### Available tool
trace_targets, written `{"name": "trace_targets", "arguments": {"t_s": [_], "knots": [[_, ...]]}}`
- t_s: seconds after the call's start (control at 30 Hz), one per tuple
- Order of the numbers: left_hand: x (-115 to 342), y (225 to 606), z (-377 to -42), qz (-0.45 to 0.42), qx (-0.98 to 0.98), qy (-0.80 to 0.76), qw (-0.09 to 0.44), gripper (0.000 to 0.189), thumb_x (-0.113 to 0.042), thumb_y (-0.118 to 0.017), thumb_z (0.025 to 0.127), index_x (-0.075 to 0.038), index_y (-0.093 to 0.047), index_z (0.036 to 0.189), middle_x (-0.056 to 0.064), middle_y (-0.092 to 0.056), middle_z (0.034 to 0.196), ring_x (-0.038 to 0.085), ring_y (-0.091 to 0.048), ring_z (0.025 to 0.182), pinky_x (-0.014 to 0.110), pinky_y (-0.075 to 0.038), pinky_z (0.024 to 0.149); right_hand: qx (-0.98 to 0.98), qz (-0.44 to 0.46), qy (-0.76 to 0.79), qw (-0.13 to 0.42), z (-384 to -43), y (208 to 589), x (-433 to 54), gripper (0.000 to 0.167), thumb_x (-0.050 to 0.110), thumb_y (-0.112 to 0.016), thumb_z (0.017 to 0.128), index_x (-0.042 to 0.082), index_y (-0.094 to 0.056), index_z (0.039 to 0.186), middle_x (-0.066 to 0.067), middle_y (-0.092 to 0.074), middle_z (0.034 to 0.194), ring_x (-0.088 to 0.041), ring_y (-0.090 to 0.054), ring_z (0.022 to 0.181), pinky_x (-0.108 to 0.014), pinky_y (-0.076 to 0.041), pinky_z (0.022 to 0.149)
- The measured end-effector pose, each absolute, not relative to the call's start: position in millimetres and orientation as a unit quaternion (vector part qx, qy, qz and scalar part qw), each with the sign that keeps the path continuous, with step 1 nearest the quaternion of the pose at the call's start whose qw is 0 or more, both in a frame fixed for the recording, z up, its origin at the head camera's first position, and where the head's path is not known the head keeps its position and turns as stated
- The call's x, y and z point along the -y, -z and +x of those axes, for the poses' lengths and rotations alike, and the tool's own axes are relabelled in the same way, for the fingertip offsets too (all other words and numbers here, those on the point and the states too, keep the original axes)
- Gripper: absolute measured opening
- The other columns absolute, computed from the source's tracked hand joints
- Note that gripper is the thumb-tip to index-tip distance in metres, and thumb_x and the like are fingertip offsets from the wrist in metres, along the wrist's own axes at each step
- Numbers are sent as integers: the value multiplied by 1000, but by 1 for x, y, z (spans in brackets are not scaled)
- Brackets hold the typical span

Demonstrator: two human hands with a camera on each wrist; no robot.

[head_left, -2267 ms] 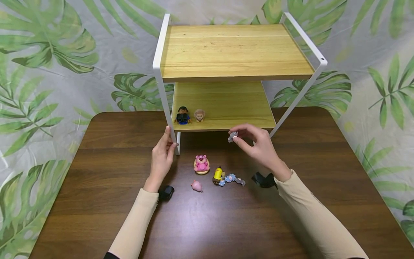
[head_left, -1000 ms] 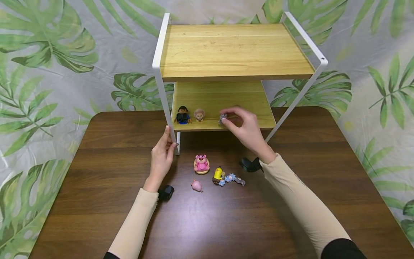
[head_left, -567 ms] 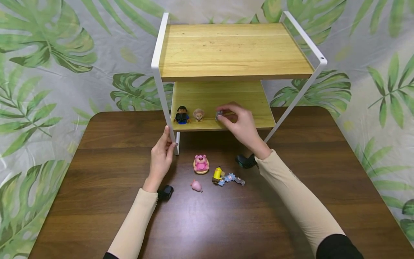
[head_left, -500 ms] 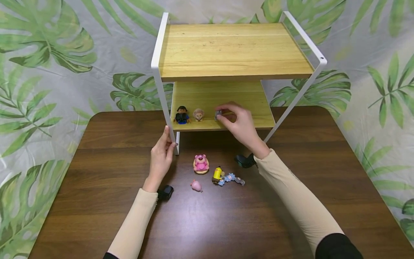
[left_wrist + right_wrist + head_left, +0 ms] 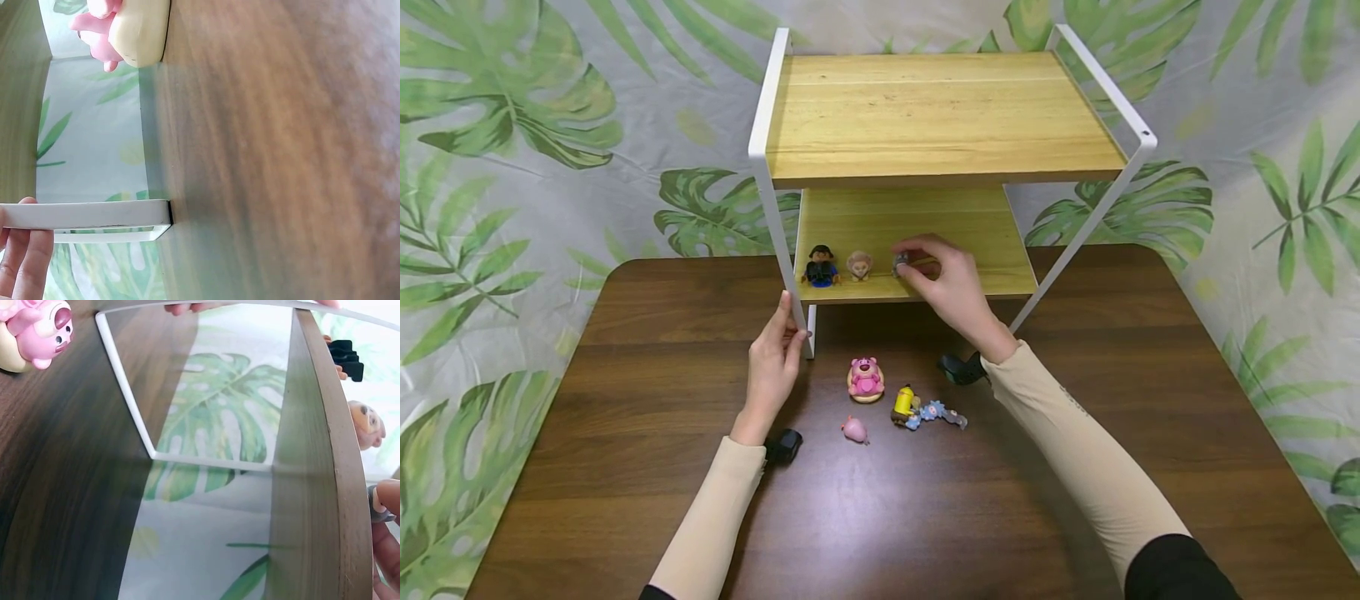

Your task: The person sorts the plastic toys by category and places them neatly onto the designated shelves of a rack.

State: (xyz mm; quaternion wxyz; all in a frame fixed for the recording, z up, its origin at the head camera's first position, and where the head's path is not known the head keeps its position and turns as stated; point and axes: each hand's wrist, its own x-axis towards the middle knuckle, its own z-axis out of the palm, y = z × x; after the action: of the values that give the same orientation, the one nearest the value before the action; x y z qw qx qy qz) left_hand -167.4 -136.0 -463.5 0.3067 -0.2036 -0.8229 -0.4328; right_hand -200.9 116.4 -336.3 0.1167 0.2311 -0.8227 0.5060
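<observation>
The grey toy (image 5: 899,262), likely light, stiff and best held by its sides, is being pinched by the right hand (image 5: 951,279) over the lower shelf (image 5: 910,221), at three o'clock from the beige toy (image 5: 859,265), the left hand (image 5: 771,367) gripping a white leg (image 5: 777,225).

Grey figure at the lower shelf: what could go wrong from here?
1. The right grip pinches the small grey toy figure near the front edge of the lower light-wood shelf; released there, it might tip off.
2. The beige round-headed animal figure stands close by and might get nudged.
3. The left grip holds the white rack post; a tug might jolt the shelf.
</observation>
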Motion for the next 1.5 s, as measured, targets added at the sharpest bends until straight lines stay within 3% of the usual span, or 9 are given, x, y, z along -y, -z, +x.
{"name": "trace_targets", "arguments": {"t_s": [0.77,1.1,1.27,1.5], "knots": [[135,463,-169,-206,819,433,314,99,11,-62,86,-49,-15,150,15,-54,83,24,-55,74,42,-55,67,821,247,-499,125,-208,348,-126,26,8,-68,89,2,-66,114,-9,-66,106,-18,-63,95,-29,-53,81],[135,462,-168,-207,820,432,314,99,9,-63,86,-49,-15,150,15,-54,83,25,-55,74,41,-55,67,809,242,-518,137,-200,348,-136,27,3,-68,88,-1,-66,115,-12,-66,107,-22,-61,96,-35,-53,79],[135,462,-168,-207,820,428,318,100,10,-64,86,-48,-15,150,15,-54,82,25,-55,74,41,-55,67,805,240,-524,142,-195,351,-143,25,1,-67,88,-4,-65,113,-15,-66,106,-23,-62,96,-32,-53,79],[136,463,-167,-205,821,427,317,98,10,-63,87,-48,-15,150,15,-55,83,24,-55,74,41,-55,67,794,247,-537,145,-173,338,-145,22,-11,-63,87,-14,-62,109,-26,-64,102,-34,-62,92,-24,-51,77]]}}
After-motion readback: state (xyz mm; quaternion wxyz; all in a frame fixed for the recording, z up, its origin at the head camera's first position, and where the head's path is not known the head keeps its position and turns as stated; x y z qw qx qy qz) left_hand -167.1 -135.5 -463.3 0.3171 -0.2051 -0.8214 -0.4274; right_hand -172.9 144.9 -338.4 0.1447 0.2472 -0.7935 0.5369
